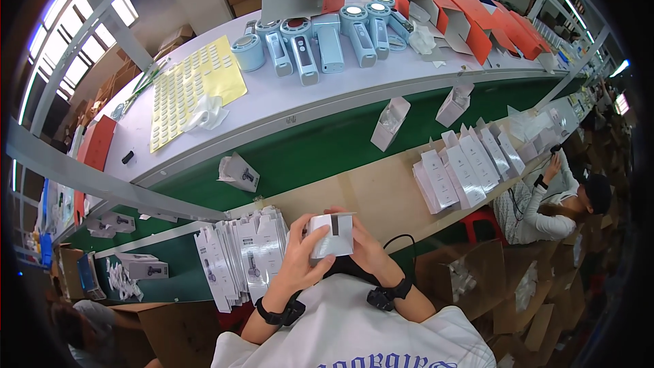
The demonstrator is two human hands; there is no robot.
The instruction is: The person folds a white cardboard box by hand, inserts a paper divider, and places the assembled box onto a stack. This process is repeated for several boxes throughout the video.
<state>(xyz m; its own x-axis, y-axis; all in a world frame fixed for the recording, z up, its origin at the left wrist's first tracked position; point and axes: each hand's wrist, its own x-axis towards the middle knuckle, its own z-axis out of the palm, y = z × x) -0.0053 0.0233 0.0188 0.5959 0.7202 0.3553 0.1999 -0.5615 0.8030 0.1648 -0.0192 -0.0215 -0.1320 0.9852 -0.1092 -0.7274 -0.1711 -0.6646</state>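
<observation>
A small white carton is held in front of my chest, its top end facing up and a dark slot showing in it. Around its left side my left hand is closed, the thumb lying across the near face. On the other side my right hand grips the carton, its fingers partly hidden behind it. Just left of my hands lies a thick row of flattened white cartons with a printed device picture. Several opened-up white cartons stand upright farther right on the tan bench.
On the raised white table ahead stand several light-blue handheld devices, a yellow sticker sheet and orange boxes. White cartons lean against the green panel. A seated co-worker is at the right, near large brown boxes.
</observation>
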